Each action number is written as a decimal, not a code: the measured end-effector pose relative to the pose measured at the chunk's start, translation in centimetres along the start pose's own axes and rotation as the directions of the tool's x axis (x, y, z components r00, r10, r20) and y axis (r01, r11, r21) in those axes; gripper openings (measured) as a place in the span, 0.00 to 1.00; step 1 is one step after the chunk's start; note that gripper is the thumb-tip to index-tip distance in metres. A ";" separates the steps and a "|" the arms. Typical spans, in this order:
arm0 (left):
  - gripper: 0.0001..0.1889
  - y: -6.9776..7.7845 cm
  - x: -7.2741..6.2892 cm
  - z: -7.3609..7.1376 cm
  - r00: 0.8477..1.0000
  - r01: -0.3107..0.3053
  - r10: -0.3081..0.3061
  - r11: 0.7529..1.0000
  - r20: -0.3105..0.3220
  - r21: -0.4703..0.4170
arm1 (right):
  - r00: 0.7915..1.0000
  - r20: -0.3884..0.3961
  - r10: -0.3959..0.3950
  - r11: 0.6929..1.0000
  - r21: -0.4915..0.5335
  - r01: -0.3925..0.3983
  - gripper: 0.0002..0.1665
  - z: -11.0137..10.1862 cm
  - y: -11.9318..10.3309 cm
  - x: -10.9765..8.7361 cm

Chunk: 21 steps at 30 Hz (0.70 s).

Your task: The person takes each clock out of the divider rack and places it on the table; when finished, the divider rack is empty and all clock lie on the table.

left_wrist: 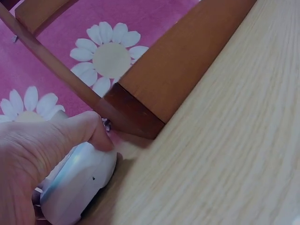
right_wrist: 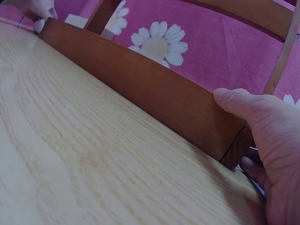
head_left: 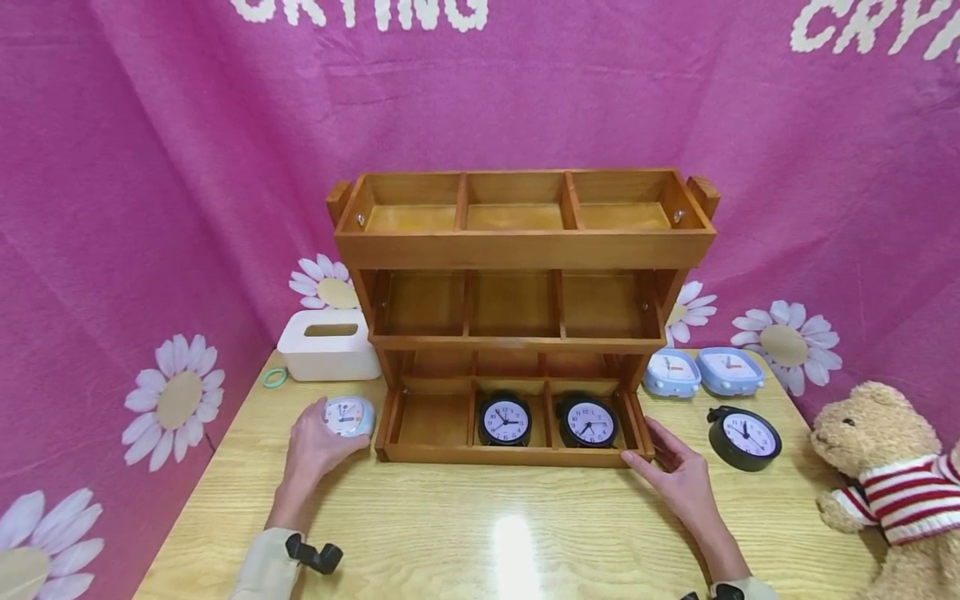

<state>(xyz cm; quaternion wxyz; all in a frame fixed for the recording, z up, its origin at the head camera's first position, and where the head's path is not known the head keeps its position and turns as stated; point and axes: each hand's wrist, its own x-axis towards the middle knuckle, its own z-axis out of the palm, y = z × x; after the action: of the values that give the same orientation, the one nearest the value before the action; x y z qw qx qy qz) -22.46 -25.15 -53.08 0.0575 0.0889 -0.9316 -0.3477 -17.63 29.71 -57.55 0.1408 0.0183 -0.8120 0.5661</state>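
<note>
A three-tier wooden shelf [head_left: 525, 250] stands on the table, each tier split into three compartments. Beside its lower left corner, my left hand [head_left: 318, 446] grips a pale blue alarm clock [head_left: 349, 416], fingers round the far side and thumb along the near edge. The left wrist view shows the clock's pale casing [left_wrist: 79, 185] low over the table, under my thumb. At the lower right corner, my right hand [head_left: 678, 475] holds the shelf, thumb on the front board [right_wrist: 154, 93] and fingers at the side. Two black alarm clocks [head_left: 505, 420] sit in the bottom tier's middle and right compartments.
Right of the shelf are two blue alarm clocks [head_left: 731, 372] and a black one [head_left: 745, 438]. A teddy bear [head_left: 900, 475] sits at the right edge. Behind my left hand stand a white tissue box [head_left: 330, 354] and a green ring [head_left: 274, 377]. A pink curtain [head_left: 517, 92] hangs behind.
</note>
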 end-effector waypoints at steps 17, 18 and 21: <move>0.63 -1.1 -0.2 0.3 0.999 0.000 0.003 0.997 0.048 -0.075 | 1.000 0.002 -0.009 1.000 -0.011 0.009 0.40 0.0 0.1 0.0; 0.64 -1.1 -0.2 0.3 0.999 0.003 0.001 0.997 0.051 -0.078 | 1.000 0.002 -0.009 1.000 -0.014 0.009 0.40 -0.1 0.0 -0.1; 0.64 -1.2 -0.4 0.2 0.998 0.010 -0.004 0.996 0.061 -0.083 | 1.000 0.003 -0.014 1.000 -0.018 0.014 0.40 -0.1 0.0 0.0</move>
<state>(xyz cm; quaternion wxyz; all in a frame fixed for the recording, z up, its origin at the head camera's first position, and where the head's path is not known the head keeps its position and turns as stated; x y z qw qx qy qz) -21.97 -25.87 -54.05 0.0315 0.0790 -0.9173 -0.3891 -17.57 29.79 -57.53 0.1436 0.0237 -0.8172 0.5577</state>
